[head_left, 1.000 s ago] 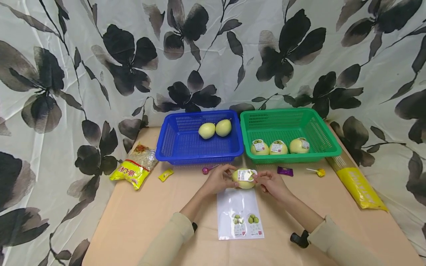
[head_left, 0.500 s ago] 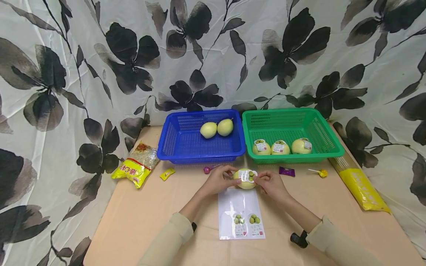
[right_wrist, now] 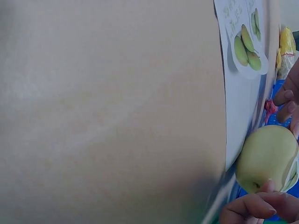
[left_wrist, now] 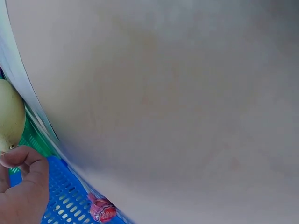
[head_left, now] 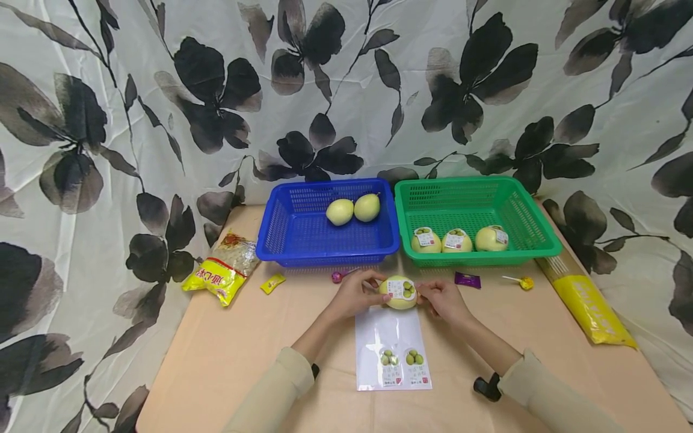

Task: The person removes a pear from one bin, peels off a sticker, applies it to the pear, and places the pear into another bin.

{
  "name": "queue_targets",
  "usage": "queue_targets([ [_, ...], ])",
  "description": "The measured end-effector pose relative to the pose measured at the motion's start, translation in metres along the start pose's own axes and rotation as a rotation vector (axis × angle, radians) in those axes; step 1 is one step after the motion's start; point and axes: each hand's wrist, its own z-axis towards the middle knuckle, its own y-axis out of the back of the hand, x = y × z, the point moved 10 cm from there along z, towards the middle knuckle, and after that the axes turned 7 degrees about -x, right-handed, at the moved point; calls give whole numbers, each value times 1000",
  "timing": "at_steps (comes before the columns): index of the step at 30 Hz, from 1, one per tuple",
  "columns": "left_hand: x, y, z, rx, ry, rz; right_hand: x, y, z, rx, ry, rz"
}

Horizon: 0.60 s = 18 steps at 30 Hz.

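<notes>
While bare table flanks you and baskets border ahead, your left hand and right hand grip the pear between them.

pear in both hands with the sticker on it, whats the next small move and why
Probably lift the pear into the green basket. Its sticker now looks flat against the skin, with the left hand and right hand gripping either side. The three pears in the green basket carry stickers, while the two in the blue basket are bare.
</notes>
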Motion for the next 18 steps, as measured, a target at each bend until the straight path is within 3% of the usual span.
queue_targets([
  [10,-2,1,3,-6,3,0,5,0,-1,51,47,-34],
  [13,-1,2,3,-7,12,1,22,3,-5,12,186,-154],
  [16,-1,0,3,0,0,8,43,-3,-13,-19,361,-366],
  [18,-2,-2,2,5,-6,10,51,-13,-18,7,456,-501],
])
